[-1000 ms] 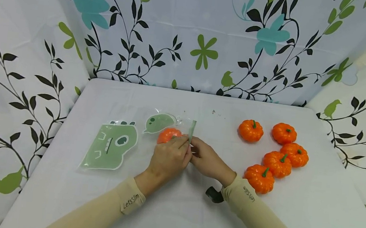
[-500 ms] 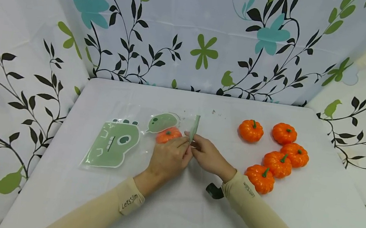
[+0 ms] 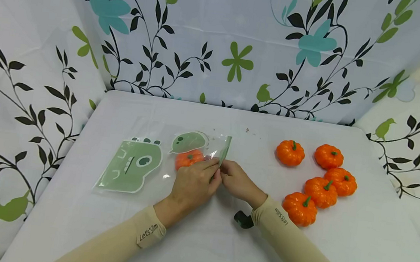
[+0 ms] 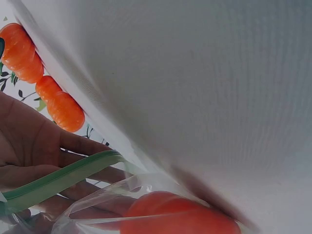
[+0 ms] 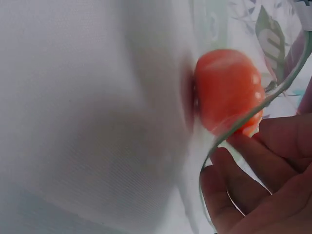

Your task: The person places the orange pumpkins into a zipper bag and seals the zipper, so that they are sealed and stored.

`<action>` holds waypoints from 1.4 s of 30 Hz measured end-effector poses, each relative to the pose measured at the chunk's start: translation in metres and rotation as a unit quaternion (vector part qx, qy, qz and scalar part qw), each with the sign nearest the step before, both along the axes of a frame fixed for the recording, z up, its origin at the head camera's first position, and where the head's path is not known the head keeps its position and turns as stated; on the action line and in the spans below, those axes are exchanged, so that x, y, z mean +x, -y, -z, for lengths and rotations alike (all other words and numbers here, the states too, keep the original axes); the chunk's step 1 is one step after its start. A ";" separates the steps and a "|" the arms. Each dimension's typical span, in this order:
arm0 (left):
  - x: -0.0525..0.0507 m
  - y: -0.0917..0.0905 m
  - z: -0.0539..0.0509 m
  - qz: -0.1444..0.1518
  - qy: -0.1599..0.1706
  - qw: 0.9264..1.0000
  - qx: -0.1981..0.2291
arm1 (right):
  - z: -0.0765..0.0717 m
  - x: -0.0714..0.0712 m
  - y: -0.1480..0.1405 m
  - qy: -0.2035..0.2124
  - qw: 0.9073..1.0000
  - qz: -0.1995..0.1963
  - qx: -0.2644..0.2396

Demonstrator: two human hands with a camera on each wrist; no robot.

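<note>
A clear bag with a green dinosaur print (image 3: 131,167) lies on the white table, an orange pumpkin (image 3: 187,159) inside near its open-looking right end. My left hand (image 3: 194,185) holds the bag beside the green closure strip (image 3: 225,150); my right hand (image 3: 241,183) pinches the strip's lower part from the right. In the left wrist view, fingers of a hand (image 4: 34,141) extend behind the strip (image 4: 68,178), above the pumpkin (image 4: 170,214). Fingertips of a hand (image 5: 273,195) meet the strip (image 5: 265,100) in the right wrist view, close to the pumpkin (image 5: 226,87).
Several loose orange pumpkins (image 3: 320,192) stand on the right side of the table (image 3: 196,250). A small dark object (image 3: 243,220) lies beside my right cuff. Leaf-patterned cloth (image 3: 206,31) surrounds the table's back and sides.
The bagged pumpkin sits slightly farther left. The strip has shifted right and tilted, and my right fingers are lower on it. The head view has moved slightly.
</note>
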State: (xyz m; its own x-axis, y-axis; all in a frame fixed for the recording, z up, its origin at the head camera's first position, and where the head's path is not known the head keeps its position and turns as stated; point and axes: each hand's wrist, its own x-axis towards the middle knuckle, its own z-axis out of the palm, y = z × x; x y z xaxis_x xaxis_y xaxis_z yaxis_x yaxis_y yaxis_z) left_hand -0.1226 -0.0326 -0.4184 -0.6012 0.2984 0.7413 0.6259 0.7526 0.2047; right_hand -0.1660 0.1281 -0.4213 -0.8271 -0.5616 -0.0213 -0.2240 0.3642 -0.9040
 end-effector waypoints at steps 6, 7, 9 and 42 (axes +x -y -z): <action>0.001 -0.001 0.002 0.004 0.010 1.000 0.004 | 0.004 0.003 -0.003 0.014 1.000 -0.007 -0.012; 0.000 -0.001 0.002 0.005 0.010 1.000 0.005 | 0.003 0.005 -0.004 0.008 1.000 -0.004 -0.004; 0.000 -0.001 0.002 0.005 0.007 1.000 0.004 | -0.001 0.010 -0.009 -0.012 1.000 0.008 0.025; -0.005 0.000 0.011 -0.019 0.007 1.000 -0.017 | -0.059 0.085 -0.166 -0.093 0.931 0.243 0.258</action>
State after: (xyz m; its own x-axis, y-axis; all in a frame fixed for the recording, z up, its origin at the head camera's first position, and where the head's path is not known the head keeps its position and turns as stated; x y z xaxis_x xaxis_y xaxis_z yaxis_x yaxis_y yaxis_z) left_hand -0.1278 -0.0324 -0.4297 -0.6229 0.3002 0.7224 0.5943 0.7821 0.1874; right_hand -0.0808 0.2945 -0.3623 -0.9971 -0.0747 -0.0158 -0.0542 0.8377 -0.5435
